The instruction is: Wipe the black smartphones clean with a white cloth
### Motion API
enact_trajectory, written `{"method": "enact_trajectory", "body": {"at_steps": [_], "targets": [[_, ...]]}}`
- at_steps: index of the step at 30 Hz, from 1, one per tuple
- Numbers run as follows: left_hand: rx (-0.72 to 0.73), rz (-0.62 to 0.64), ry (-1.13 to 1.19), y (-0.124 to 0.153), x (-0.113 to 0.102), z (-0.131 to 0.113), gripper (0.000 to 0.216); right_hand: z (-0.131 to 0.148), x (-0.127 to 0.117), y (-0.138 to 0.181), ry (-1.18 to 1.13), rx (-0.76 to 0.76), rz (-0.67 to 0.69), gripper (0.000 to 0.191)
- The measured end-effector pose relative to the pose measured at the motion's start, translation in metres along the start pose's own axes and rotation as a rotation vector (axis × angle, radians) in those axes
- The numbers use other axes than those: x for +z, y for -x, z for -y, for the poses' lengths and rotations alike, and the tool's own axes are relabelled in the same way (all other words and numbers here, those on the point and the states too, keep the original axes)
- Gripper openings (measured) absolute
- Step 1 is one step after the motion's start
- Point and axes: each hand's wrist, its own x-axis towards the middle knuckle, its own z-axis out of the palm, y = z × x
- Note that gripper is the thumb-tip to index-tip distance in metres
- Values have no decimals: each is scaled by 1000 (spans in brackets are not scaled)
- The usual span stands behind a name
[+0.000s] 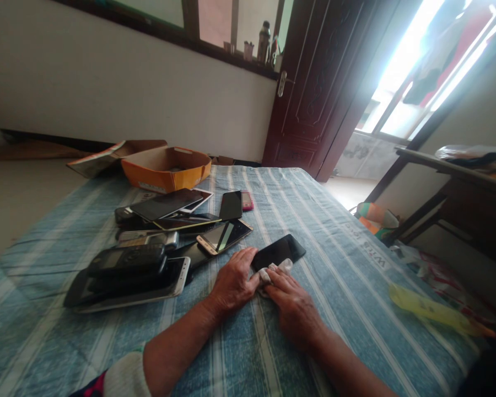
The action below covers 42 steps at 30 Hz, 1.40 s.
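A black smartphone (279, 251) lies face up on the striped blue cloth (334, 309). At its left end, my left hand (235, 281) grips the phone's edge between thumb and fingers. My right hand (293, 300) presses a crumpled white tissue (286, 266) against the phone's near edge, fingers together over it. Part of the tissue is hidden under those fingers. Just left of my left hand rests a gold-framed phone (227, 237) with a shiny screen. Beyond it are a dark phone (231, 205) and a small red item (247, 200), its face pixelated.
To the left, several phones and handsets are heaped, among them a white-edged phone (182, 278) and a black handset (126, 262). An open orange box (165, 168) stands at the back left. A yellow bag (432, 311) lies at the right, near a dark desk (458, 187).
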Motion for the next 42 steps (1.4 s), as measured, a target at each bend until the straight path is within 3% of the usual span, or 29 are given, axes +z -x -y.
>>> {"method": "enact_trajectory", "body": {"at_steps": [12,21,29,42], "targets": [[15,15,0,0,-2,-2,46,-22,-4,-3,-41,90,-57,51],[13,33,-34,0,-4,-4,46,-34,-6,-1,-13,179,-119,45],[6,75,-76,-1,-5,-6,47,-12,0,-2,-107,42,-118,43],[57,39,-136,0,-4,-5,48,-16,7,1,31,28,-117,49]]}}
